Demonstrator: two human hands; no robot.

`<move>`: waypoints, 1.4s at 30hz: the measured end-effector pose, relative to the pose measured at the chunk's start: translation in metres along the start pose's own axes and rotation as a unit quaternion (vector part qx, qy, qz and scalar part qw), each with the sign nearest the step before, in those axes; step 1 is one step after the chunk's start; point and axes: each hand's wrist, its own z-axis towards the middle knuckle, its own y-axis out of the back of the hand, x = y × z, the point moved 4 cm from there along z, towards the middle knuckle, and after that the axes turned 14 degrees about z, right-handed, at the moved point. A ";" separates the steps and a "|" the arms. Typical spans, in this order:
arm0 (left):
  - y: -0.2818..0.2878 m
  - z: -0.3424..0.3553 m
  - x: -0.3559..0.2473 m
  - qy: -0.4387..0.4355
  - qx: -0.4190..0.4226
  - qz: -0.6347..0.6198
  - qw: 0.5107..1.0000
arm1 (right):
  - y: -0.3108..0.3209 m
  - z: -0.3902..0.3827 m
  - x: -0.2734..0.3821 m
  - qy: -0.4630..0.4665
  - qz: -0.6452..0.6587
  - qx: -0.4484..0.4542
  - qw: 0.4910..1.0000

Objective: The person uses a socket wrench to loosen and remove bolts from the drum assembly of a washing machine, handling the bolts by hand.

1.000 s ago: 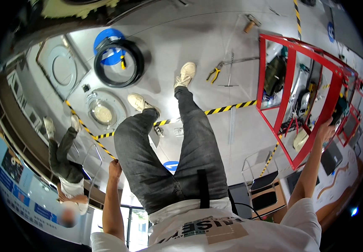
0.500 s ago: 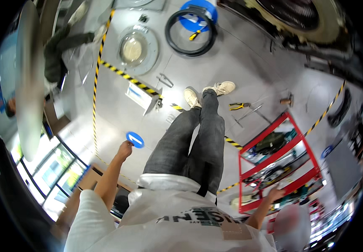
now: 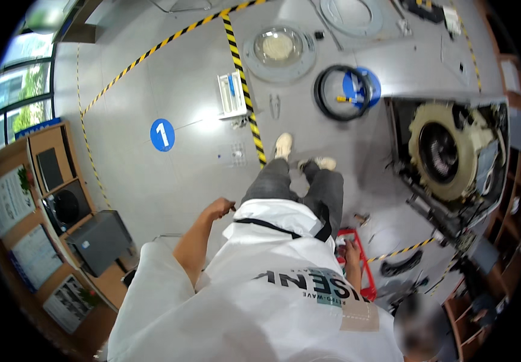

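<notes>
My left hand (image 3: 220,208) hangs at hip height left of my white shirt, its fingers curled; a small dark bit shows at the fingertips, too small to name. My right hand (image 3: 351,252) is low on the other side, beside the red tool rack (image 3: 366,271), its fingers partly hidden. On the floor ahead lie a round glass washing machine door (image 3: 260,67), a black rubber door seal (image 3: 319,90) and a white detergent drawer (image 3: 224,99). A yellow-handled screwdriver (image 3: 345,99) lies inside the seal. To the right stands an opened washing machine (image 3: 418,145) with its drum showing.
Yellow-and-black tape (image 3: 245,90) marks the floor, with a blue round floor sticker (image 3: 162,142) to the left. A wooden shelf unit (image 3: 70,160) with a grey box (image 3: 100,241) lines the left side. A curved black part (image 3: 402,265) lies behind the machine.
The view has swung to the right, bringing the opened machine fully in. My left hand has moved in toward my waist, off the blue sticker. Less of the red rack shows beside my right hand.
</notes>
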 end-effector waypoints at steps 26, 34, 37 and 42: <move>0.183 0.031 -0.322 -0.057 -0.160 -0.035 0.985 | -0.054 0.024 0.334 0.086 0.010 -0.096 0.992; 0.320 0.020 -0.418 -0.073 -0.108 0.051 0.990 | -0.122 0.044 0.274 0.098 0.123 -0.086 0.984; 0.364 -0.005 -0.474 -0.086 -0.139 0.038 0.986 | -0.148 0.057 0.243 0.097 0.127 -0.086 0.983; 0.392 0.006 -0.555 -0.142 -0.087 -0.052 0.985 | -0.149 0.135 0.191 0.149 0.070 -0.081 0.983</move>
